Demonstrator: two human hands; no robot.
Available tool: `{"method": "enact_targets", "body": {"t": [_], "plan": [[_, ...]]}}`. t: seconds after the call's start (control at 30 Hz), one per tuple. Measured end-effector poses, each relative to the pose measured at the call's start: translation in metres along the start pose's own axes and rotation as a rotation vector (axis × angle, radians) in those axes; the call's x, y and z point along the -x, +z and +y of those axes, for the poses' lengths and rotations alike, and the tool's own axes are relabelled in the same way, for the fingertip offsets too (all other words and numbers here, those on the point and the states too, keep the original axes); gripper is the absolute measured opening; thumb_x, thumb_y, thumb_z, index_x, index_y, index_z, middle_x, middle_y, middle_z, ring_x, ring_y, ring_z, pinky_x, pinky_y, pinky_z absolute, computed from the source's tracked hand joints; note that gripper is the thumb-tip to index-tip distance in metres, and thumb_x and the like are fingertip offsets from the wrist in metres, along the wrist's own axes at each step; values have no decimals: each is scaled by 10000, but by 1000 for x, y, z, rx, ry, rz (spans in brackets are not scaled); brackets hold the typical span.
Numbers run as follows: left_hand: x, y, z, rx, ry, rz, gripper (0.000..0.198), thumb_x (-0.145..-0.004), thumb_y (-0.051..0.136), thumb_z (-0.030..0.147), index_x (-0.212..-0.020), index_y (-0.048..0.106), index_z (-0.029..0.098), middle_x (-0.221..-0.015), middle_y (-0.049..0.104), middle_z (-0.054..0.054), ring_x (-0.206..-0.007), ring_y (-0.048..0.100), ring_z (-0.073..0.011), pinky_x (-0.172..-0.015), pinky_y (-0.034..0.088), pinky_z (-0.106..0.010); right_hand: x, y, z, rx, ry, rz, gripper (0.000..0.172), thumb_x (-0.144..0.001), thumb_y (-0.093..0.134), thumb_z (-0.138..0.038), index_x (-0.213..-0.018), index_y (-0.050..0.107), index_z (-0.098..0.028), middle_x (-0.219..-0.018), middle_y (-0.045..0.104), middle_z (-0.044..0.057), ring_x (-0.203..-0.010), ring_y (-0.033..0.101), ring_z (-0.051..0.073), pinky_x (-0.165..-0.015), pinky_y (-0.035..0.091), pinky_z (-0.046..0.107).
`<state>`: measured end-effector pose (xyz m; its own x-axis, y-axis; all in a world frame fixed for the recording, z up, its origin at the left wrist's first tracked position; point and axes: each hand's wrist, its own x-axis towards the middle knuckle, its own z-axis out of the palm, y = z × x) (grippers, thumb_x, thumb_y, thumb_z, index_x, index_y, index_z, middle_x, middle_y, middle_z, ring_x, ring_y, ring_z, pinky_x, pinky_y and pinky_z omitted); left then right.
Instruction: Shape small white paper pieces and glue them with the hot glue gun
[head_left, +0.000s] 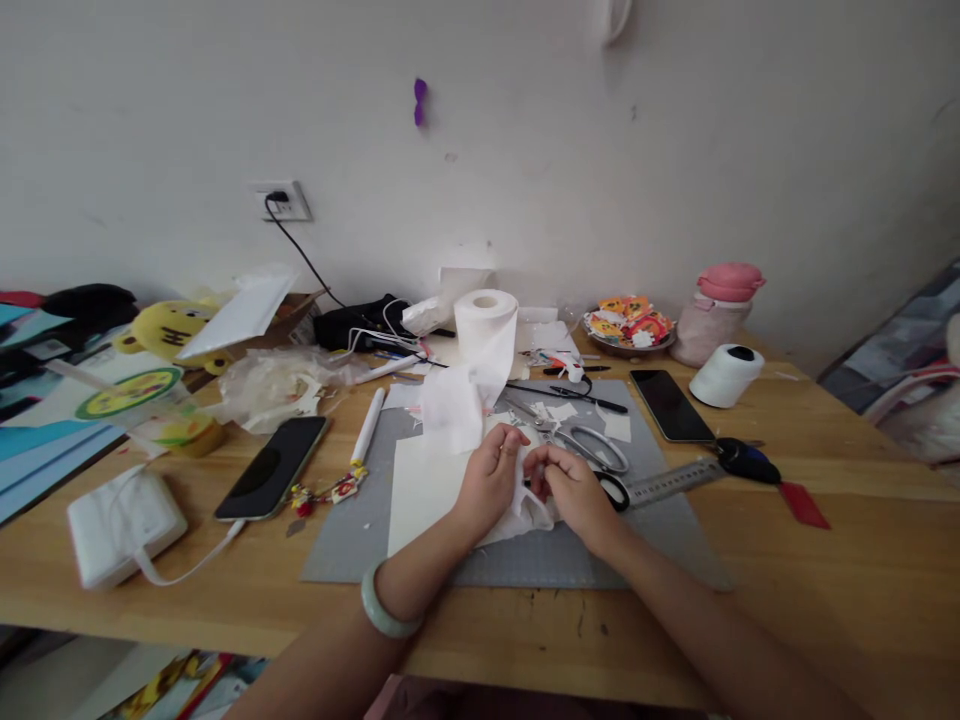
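My left hand (489, 482) is closed on the side of a crumpled white tissue (531, 510), fingers pressed together. Opposite it, my right hand (576, 495) curls its fingers in at the same tissue; a small dark spot shows between the hands, too small to name. Both hands are low over the grey cutting mat (349, 545) and a sheet of cream paper (420, 490). Just behind them stands a roll of toilet paper (486, 325), its loose end trailing onto the mat. Scissors (600, 450) and a steel ruler (671, 483) lie beside my right hand.
Left of the mat are a phone (274, 468), a white charger box (126, 525) and a plastic cup (184, 430). To the right lie another phone (671, 405), a thread cone (726, 375) and a keychain (748, 460). A pink-lidded bottle (712, 320) and a snack bowl (630, 325) stand behind.
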<state>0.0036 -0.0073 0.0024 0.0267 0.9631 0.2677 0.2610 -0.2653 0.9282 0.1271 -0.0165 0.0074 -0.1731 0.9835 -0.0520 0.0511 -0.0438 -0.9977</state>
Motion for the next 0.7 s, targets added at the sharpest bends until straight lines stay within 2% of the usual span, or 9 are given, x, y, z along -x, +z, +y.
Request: {"method": "enact_targets", "body": {"t": [0.27,0.5,0.7], "plan": [[-1,1,-1,29,-25,15,275,-904,385,360,-761,525,171,-658,502,25,-632,503,-130,-638,420,-284,-1,0,1,-31,19,-21,111,-676,434,-215,-600,511,-190,-505,474,-45,-461,437,98,-470,359,228],[-3,1,-5,75,-52,17,326,-904,395,412,-808,551,142,-683,539,15,-602,530,-118,-606,451,-293,-3,-2,6,-85,30,-26,290,-714,563,-450,-641,550,-170,-581,522,-19,-523,476,108,-519,390,247],[-1,0,-3,47,-24,-1,274,-905,401,364,-788,534,154,-690,523,16,-654,524,-128,-647,436,-299,-2,-1,5,-104,46,-60,305,-669,630,-469,-722,587,-171,-617,536,-17,-570,481,116,-558,390,254]]}}
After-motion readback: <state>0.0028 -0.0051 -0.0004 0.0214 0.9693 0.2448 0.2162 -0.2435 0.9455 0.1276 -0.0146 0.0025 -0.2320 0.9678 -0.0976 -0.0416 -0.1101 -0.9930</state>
